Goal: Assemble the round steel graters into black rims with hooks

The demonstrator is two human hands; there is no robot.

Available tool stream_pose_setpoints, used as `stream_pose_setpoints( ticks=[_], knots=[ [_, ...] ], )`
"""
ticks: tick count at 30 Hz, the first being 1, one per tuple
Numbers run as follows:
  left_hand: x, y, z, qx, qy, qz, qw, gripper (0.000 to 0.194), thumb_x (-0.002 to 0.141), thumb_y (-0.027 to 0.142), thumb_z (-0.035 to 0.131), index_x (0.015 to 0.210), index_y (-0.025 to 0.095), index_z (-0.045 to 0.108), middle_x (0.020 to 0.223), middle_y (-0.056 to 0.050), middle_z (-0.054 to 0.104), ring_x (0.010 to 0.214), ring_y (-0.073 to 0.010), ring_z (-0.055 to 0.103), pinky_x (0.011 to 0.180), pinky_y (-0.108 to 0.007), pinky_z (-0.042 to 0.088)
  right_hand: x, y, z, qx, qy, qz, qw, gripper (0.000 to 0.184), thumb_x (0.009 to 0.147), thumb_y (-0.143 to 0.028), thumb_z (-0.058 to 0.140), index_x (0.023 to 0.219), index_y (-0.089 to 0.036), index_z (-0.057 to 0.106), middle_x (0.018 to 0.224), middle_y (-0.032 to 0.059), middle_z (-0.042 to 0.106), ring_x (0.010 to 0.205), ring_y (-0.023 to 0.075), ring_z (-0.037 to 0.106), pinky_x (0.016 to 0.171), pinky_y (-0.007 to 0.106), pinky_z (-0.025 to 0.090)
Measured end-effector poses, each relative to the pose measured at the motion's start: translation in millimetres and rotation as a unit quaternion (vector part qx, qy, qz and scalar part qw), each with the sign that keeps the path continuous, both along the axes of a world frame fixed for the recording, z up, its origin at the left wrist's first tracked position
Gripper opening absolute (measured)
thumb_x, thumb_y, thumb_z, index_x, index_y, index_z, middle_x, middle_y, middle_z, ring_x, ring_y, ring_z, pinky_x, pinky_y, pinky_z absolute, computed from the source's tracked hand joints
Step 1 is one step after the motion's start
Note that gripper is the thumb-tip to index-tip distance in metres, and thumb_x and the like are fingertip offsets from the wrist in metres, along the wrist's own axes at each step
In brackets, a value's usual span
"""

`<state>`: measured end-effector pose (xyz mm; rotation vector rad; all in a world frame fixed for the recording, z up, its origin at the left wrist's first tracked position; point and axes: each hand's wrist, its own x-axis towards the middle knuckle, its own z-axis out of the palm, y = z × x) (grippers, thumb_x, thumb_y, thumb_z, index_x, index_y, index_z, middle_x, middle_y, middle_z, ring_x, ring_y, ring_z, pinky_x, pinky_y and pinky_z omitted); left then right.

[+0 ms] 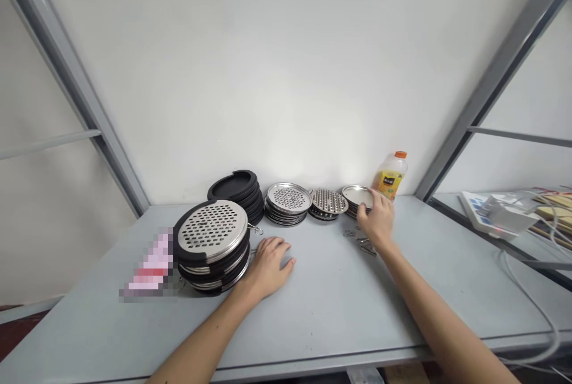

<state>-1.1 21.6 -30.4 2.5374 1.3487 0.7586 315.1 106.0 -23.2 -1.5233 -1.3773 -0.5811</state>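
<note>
My left hand (271,268) lies on the table with its fingers apart, just right of a stack of round black holders (190,259) fitted with metal discs. The top grater disc (212,226) has rows of slots, and a wire clip (255,229) juts from its right side. My right hand (379,217) is at the right edge of a low stack of plain round metal plates (356,194). Its thumb and fingers close on the rim of the top plate, partly hiding it. Small wire clips (366,246) lie on the table below this hand.
Along the wall stand black round holders (236,187), fine-holed grater discs (288,199) and coarse grater discs (328,200). A bottle with an orange cap (391,177) is behind my right hand. A blurred pink item (149,268) lies left; a power strip (480,214) and white cable (531,297) are right.
</note>
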Motion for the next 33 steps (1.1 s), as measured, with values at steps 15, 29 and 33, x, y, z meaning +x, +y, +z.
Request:
stream_pose_setpoints(
  ticks=[15, 29, 33],
  knots=[
    [-1.2, 3.0, -1.9, -0.009, 0.002, 0.019, 1.000, 0.027, 0.087, 0.029, 0.054, 0.111, 0.020, 0.062, 0.118, -0.009, 0.060, 0.113, -0.0251, 0.053, 0.102, -0.042, 0.040, 55.4, 9.9, -20.0, -0.110, 0.033, 0.063, 0.991, 0.032, 0.081, -0.040, 0.052, 0.078, -0.017, 0.074, 0.084, 0.0114, 0.073, 0.082, 0.0278, 0.064, 0.081, 0.044, 0.047],
    [-2.0, 1.8, -0.8, -0.005, 0.001, 0.006, 1.000, 0.028, 0.087, 0.028, 0.054, 0.112, 0.019, 0.062, 0.118, -0.009, 0.060, 0.110, -0.0259, 0.054, 0.101, -0.045, 0.041, 70.1, 5.4, 11.4, 0.123, 0.624, 0.307, 0.708, 0.024, 0.081, -0.046, 0.060, 0.082, -0.023, 0.065, 0.087, 0.0005, 0.070, 0.084, 0.0159, 0.066, 0.078, 0.032, 0.057],
    [-0.6, -2.7, 5.1, -0.012, -0.058, -0.018, 0.998, 0.039, 0.090, 0.032, 0.052, 0.126, 0.019, 0.052, 0.125, -0.010, 0.057, 0.116, -0.0251, 0.052, 0.102, -0.042, 0.042, 48.9, -11.8, 22.9, 0.033, 0.523, 0.410, 0.747, 0.036, 0.087, -0.056, 0.044, 0.091, -0.027, 0.064, 0.100, 0.0045, 0.069, 0.102, 0.0220, 0.063, 0.087, 0.039, 0.054]
  ],
)
